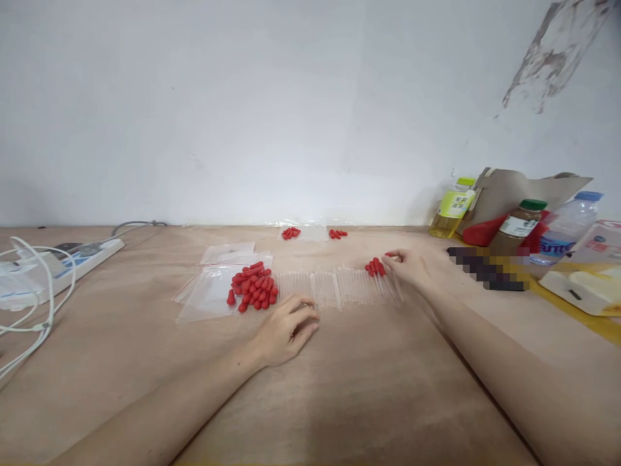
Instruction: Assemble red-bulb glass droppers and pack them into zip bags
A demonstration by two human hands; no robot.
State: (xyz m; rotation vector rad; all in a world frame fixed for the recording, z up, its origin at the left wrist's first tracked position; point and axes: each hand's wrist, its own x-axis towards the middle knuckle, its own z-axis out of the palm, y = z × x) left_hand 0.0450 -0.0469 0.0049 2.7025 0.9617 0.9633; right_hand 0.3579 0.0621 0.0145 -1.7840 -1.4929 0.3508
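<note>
Slim clear tubes (326, 288) lie side by side in a row across the table. Red rubber bulbs (253, 285) form a heap at the row's left end. At its right end, several tubes carry red bulbs, making droppers (376, 266). My right hand (407, 266) is there, thumb and forefinger pinched at the rightmost bulb; the fingertips' contact is partly hidden. My left hand (291, 327) rests at the near side of the tubes, just right of the bulb heap, fingers loosely bent and thumb apart. I see nothing held in it.
Flat clear bags (206, 294) lie under and left of the heap. Two small groups of red bulbs (291, 233) sit by the wall on clear plastic. At left are a power strip (87, 262) and white cables (48, 310). Bottles (453, 210) and a bag (504, 188) stand at right.
</note>
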